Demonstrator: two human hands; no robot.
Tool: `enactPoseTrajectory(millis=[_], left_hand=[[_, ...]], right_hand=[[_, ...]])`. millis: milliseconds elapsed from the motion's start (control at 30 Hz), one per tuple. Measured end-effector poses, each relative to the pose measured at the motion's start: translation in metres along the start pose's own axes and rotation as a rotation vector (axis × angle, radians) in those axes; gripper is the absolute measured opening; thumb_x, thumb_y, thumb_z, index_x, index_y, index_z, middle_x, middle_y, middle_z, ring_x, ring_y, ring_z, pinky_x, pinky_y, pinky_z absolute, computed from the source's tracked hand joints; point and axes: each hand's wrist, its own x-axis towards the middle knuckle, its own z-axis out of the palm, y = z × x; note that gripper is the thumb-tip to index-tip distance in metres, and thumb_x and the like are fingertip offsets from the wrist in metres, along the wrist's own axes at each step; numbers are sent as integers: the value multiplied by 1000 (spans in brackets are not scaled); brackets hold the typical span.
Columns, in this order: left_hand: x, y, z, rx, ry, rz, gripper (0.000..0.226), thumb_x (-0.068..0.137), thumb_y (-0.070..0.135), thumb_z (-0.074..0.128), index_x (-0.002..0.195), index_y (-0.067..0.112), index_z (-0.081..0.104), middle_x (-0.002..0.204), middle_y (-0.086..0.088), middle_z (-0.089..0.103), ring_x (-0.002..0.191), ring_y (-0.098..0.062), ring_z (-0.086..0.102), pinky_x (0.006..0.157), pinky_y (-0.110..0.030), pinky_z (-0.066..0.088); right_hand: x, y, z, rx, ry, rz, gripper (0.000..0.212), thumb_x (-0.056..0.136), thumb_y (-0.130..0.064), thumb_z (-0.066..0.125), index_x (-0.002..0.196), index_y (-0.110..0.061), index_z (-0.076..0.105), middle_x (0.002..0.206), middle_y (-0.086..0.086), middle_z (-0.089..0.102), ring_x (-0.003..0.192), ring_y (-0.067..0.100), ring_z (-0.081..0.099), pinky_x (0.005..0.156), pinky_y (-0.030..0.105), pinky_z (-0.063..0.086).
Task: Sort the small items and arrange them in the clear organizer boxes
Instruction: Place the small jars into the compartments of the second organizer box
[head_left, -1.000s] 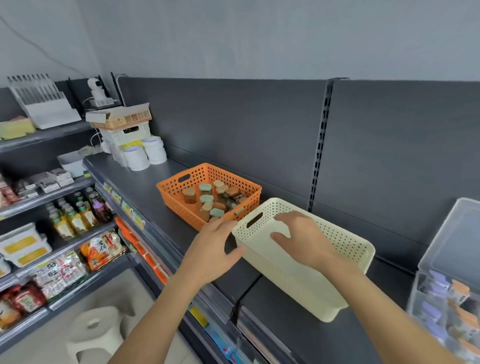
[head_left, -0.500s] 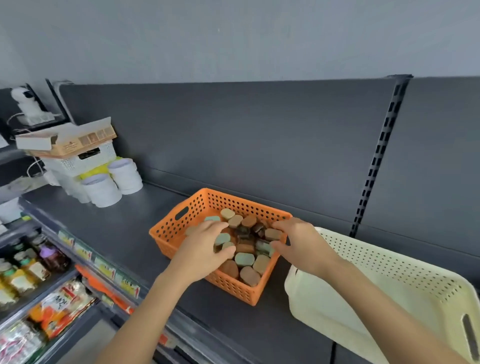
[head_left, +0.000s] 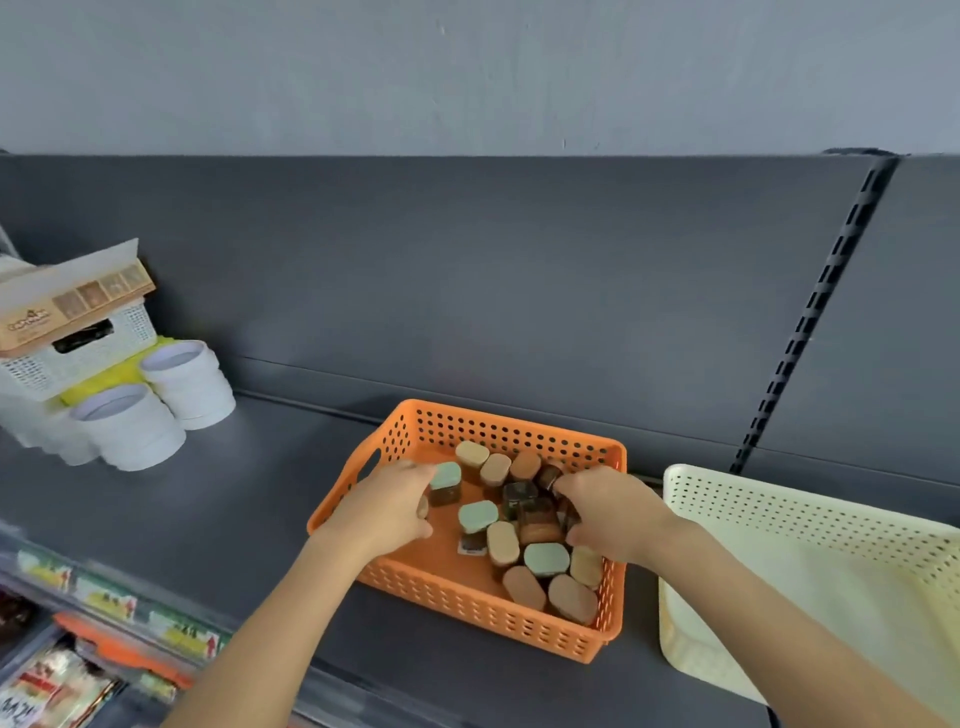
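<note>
An orange perforated basket (head_left: 410, 431) stands on the dark shelf and holds several small jars with tan, brown and pale green lids (head_left: 545, 558). Both my hands are inside it. My left hand (head_left: 387, 512) curls over the basket's left side, its fingers round a small jar whose lid peeks out under the palm, with its fingertips against a green-lidded jar (head_left: 445, 480). My right hand (head_left: 610, 512) curls over the dark jars on the right side and pinches one (head_left: 566, 514) between thumb and fingers. No clear organizer box is in view.
A cream perforated basket (head_left: 779, 514) lies just right of the orange one. At the far left are white round tubs (head_left: 130, 426), a white basket and a cardboard box (head_left: 67, 301). Lower shelves with packaged goods (head_left: 47, 686) sit below the shelf's front edge.
My hands left the cream basket, moved left into the orange basket and closed over jars. The view swung left, so the clear box on the right dropped out of sight.
</note>
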Motion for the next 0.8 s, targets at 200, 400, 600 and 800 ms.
enactPoseTrajectory(millis=[200, 400, 600, 800], left_hand=[[9, -3, 4, 102, -11, -28, 51, 84, 12, 64, 129, 20, 41, 102, -1, 56, 78, -16, 57, 61, -30, 48], [10, -3, 4, 39, 105, -6, 16, 90, 16, 56, 104, 21, 50, 97, 2, 59, 79, -14, 58, 61, -29, 49], [10, -3, 0, -40, 210, -2, 18, 86, 12, 60, 96, 23, 50, 99, 5, 57, 86, -11, 53, 67, -23, 46], [-1, -15, 1, -188, 156, -34, 28, 84, 17, 68, 108, 26, 56, 103, 11, 56, 93, -9, 55, 77, -26, 50]], right_hand=[[0, 2, 3, 26, 24, 21, 18, 91, -15, 51, 105, -17, 61, 98, -1, 63, 86, 16, 60, 64, 20, 45], [6, 2, 3, 175, 219, 35, 23, 95, -13, 41, 105, -17, 62, 102, 1, 58, 67, 11, 57, 52, 16, 42], [7, -12, -6, 290, 300, -69, 27, 99, -18, 37, 110, -17, 62, 101, -4, 49, 82, 10, 53, 63, 17, 42], [20, -35, -2, 410, 292, -48, 31, 91, -26, 57, 121, -20, 50, 106, -2, 57, 84, 12, 58, 67, 24, 52]])
